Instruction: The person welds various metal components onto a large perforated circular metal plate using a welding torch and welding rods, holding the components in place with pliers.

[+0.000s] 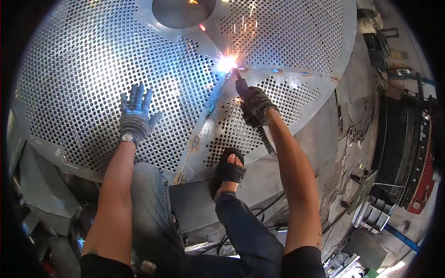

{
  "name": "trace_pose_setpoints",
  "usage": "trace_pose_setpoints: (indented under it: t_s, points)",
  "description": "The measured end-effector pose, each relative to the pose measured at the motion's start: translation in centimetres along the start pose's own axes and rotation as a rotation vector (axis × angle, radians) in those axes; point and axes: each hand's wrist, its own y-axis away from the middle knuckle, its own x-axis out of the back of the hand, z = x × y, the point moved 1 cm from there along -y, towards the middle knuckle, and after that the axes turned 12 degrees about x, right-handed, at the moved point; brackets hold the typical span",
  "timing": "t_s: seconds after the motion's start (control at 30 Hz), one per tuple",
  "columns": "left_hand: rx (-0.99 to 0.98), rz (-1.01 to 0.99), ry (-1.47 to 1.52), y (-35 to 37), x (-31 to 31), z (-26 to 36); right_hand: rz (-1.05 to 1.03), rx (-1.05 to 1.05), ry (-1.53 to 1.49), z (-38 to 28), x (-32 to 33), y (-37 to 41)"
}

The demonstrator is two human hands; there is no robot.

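Observation:
A large round perforated metal plate (157, 92) lies below me, with seams between its sections. My left hand (135, 111), in a striped glove, rests on the plate with its fingers spread and holds nothing. In a similar glove, my right hand (259, 103) is wrapped round a welding torch (241, 85). The torch tip meets a bright arc (227, 63) where seams come together, and sparks fly upward from it. A ribbed cable (265, 139) runs down from the torch. Glare hides the exact spot under the arc.
My sandaled foot (232, 170) stands at the plate's lower edge. A round opening (183, 10) is at the top of the plate. Black cables (259, 211) run below. Metal parts (373, 217) and a red steel piece (422, 192) lie at the right.

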Motion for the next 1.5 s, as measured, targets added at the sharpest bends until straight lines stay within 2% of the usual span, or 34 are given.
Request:
trace_pose_setpoints:
  t_s: [0.23,0.37,0.47,0.53,0.6,0.67,0.8,0.83,0.87,0.9,0.93,1.0,1.03,1.07,1.13,1.23,1.3,1.43,1.5]
  points:
    - [-0.009,0.062,0.014,0.4,0.1,0.0,0.002,-0.188,-0.18,-0.6,0.0,1.1]
    - [-0.006,0.039,0.001,0.3,0.4,0.1,0.027,-0.151,-0.159,-1.4,-0.2,2.0]
    - [-0.009,0.069,0.019,0.3,0.2,0.1,0.024,-0.172,-0.074,-1.3,0.2,1.8]
    - [-0.008,0.014,0.008,0.0,0.3,-0.1,-0.001,0.037,0.047,0.0,0.9,1.4]
    - [-0.012,0.01,0.018,0.0,0.0,-0.1,-0.015,0.135,0.109,-1.4,0.9,2.5]
    - [-0.003,-0.011,0.006,0.0,0.3,0.2,0.007,-0.064,0.102,-4.2,1.0,3.7]
    - [0.009,-0.058,-0.001,0.1,0.8,0.2,-0.048,-0.05,0.248,-5.3,0.2,4.2]
    - [0.002,-0.017,-0.002,0.2,0.5,0.2,-0.14,0.297,0.595,-0.6,0.8,-0.5]
    - [-0.004,0.024,-0.001,0.3,0.4,0.2,-0.096,0.653,0.978,-1.1,0.3,-1.1]
    - [-0.015,0.066,0.012,0.4,0.4,0.1,-0.125,0.359,0.694,-0.5,0.9,-1.2]
    - [-0.014,0.065,0.011,0.4,0.3,0.0,-0.129,0.211,0.549,0.0,1.2,-1.1]
    - [-0.022,0.075,0.009,0.3,0.3,0.1,-0.075,-0.086,0.273,-3.3,1.1,2.4]
    - [-0.03,0.101,0.031,0.2,-0.4,0.0,-0.09,0.067,0.333,-0.5,1.7,0.1]
    - [-0.019,0.054,0.011,0.3,-0.2,0.1,-0.074,0.013,0.322,-2.1,1.5,1.1]
    - [-0.018,0.087,0.035,0.2,-0.7,-0.1,-0.038,-0.095,0.299,-5.4,1.2,3.2]
    - [-0.016,0.087,0.023,0.0,-1.1,-0.2,-0.111,-0.076,0.388,-6.1,1.1,3.9]
    - [-0.006,0.057,0.012,0.0,-0.4,0.0,-0.067,-0.153,0.29,-6.2,1.0,3.9]
    - [0.014,0.022,-0.024,0.0,-0.2,0.2,-0.061,-0.155,0.277,-5.0,1.1,3.8]
    - [0.007,0.028,-0.017,0.2,0.0,0.1,-0.065,-0.073,0.229,-4.5,1.3,3.4]
